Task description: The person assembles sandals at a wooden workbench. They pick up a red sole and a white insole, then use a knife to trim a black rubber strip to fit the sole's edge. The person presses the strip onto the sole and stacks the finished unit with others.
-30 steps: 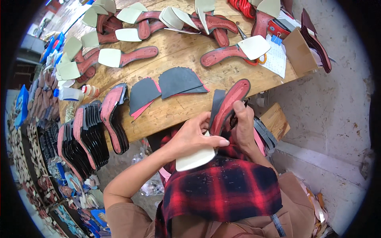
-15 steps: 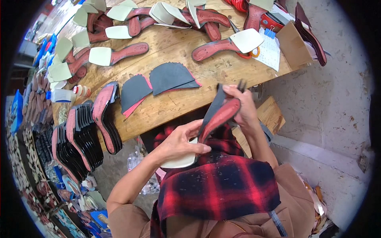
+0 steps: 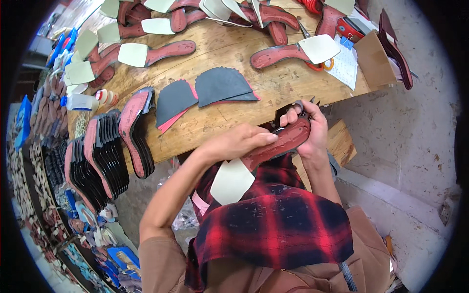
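A shoe insole, red-brown along the heel and shank with a dark edge, is held above my lap. Its pale cream forepart points toward me and lies over the checked apron. My left hand closes on the middle of the insole, thumb on the red face. At the heel end my right hand wraps round it with bent fingers. A dark metal tool shows among the right fingers, its kind mostly hidden by them.
Finished-looking insoles with cream foreparts lie along the wooden table. Dark grey cut pieces with pink undersides lie nearer. Stacked insoles stand at the table's left edge. Orange-handled scissors, paper and a cardboard box sit at right.
The insole has turned so that its red face and cream forepart show more fully. The dark grey flap seen beside it is now mostly hidden. The whole view has shifted a little.
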Demonstrator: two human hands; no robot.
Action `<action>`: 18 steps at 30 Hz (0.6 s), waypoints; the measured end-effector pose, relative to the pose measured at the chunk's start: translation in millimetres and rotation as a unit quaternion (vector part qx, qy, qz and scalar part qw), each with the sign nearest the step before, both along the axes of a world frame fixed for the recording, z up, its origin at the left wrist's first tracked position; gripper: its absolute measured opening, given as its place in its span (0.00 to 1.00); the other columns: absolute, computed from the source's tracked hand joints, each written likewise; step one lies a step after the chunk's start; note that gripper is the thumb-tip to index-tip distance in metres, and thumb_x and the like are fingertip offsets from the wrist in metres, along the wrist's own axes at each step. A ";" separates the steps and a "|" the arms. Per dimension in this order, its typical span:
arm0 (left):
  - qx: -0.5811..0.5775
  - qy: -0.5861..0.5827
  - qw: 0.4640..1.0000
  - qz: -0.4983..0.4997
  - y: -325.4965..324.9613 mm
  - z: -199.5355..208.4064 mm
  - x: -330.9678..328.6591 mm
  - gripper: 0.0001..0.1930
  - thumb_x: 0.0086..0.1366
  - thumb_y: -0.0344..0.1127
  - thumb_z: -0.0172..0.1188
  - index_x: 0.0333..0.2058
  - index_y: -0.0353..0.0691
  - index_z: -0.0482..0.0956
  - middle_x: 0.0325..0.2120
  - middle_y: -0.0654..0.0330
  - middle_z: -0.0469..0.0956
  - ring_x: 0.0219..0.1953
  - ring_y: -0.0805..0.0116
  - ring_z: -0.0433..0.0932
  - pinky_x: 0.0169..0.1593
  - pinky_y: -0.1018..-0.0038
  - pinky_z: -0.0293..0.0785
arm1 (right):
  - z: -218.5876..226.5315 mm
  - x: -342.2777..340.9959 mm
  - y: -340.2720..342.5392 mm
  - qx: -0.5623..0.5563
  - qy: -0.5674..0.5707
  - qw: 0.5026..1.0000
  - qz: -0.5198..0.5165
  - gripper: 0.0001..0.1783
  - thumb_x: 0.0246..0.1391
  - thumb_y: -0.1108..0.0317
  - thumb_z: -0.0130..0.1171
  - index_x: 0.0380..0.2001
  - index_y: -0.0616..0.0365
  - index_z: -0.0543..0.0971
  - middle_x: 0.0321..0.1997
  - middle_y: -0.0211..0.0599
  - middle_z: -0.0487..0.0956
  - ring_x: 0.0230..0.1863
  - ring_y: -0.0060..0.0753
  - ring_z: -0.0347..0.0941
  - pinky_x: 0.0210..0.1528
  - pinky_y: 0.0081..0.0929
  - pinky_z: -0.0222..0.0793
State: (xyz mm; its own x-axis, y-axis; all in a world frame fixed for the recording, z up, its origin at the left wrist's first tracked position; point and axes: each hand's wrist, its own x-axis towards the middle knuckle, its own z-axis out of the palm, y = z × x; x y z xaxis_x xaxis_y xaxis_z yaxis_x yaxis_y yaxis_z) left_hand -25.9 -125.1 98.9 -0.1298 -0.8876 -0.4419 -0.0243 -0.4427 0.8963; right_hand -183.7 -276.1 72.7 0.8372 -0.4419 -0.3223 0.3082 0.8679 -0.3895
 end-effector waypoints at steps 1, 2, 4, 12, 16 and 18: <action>-0.014 -0.057 0.998 -0.005 0.0 5.4 -3.6 0.22 0.71 0.51 0.52 0.36 0.35 0.81 0.25 0.64 0.79 0.28 0.75 0.72 0.37 0.72 0.72 | -0.1 -1.2 0.2 0.013 0.006 1.000 -0.001 0.17 0.61 0.60 0.47 0.24 0.60 0.73 0.22 0.46 0.77 0.32 0.49 0.75 0.43 0.41 0.71; -0.028 -0.114 0.993 -0.011 1.9 7.9 -6.7 0.22 0.71 0.50 0.51 0.34 0.35 0.80 0.23 0.63 0.78 0.27 0.74 0.72 0.36 0.72 0.71 | 1.4 -1.5 1.2 0.000 0.008 1.000 -0.002 0.17 0.61 0.59 0.47 0.24 0.60 0.73 0.22 0.46 0.77 0.31 0.49 0.75 0.43 0.41 0.71; -0.026 -0.104 0.994 0.011 23.4 -8.3 -9.6 0.23 0.71 0.50 0.50 0.31 0.34 0.79 0.20 0.60 0.74 0.25 0.71 0.71 0.34 0.71 0.70 | 10.9 -2.3 4.9 -0.025 0.013 1.000 0.000 0.18 0.61 0.59 0.47 0.24 0.61 0.74 0.22 0.46 0.77 0.31 0.50 0.75 0.42 0.41 0.71; 0.114 0.170 0.977 0.065 69.0 -12.8 3.1 0.14 0.68 0.41 0.59 0.44 0.37 0.79 0.30 0.68 0.79 0.33 0.84 0.74 0.37 0.81 0.71 | 28.6 -2.9 21.8 -0.120 0.005 0.993 0.021 0.19 0.63 0.59 0.47 0.26 0.63 0.74 0.22 0.48 0.77 0.29 0.49 0.77 0.41 0.42 0.73; 0.009 0.077 0.996 0.049 69.7 -7.9 4.9 0.27 0.64 0.40 0.63 0.59 0.35 0.69 0.50 0.56 0.76 0.50 0.71 0.74 0.54 0.75 0.70 | 33.5 3.5 23.4 -0.161 0.033 0.986 -0.005 0.16 0.66 0.61 0.46 0.31 0.64 0.74 0.25 0.48 0.79 0.31 0.45 0.79 0.40 0.39 0.75; -0.080 -0.169 0.982 -0.020 51.0 14.5 9.2 0.40 0.56 0.44 0.70 0.63 0.33 0.63 0.61 0.46 0.67 0.63 0.57 0.66 0.64 0.66 0.61 | 38.3 12.7 23.4 -0.177 0.076 0.980 -0.042 0.16 0.67 0.61 0.46 0.34 0.64 0.74 0.28 0.48 0.80 0.33 0.42 0.79 0.42 0.37 0.75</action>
State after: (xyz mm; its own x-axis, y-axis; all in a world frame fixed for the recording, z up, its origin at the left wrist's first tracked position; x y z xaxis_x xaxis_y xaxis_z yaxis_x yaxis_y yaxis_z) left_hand -16.6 -74.1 113.4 -0.0369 -0.9460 -0.3221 -0.3467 -0.2902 0.8919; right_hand -171.0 -252.7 111.0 0.7472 -0.6139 -0.2545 0.2879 0.6442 -0.7086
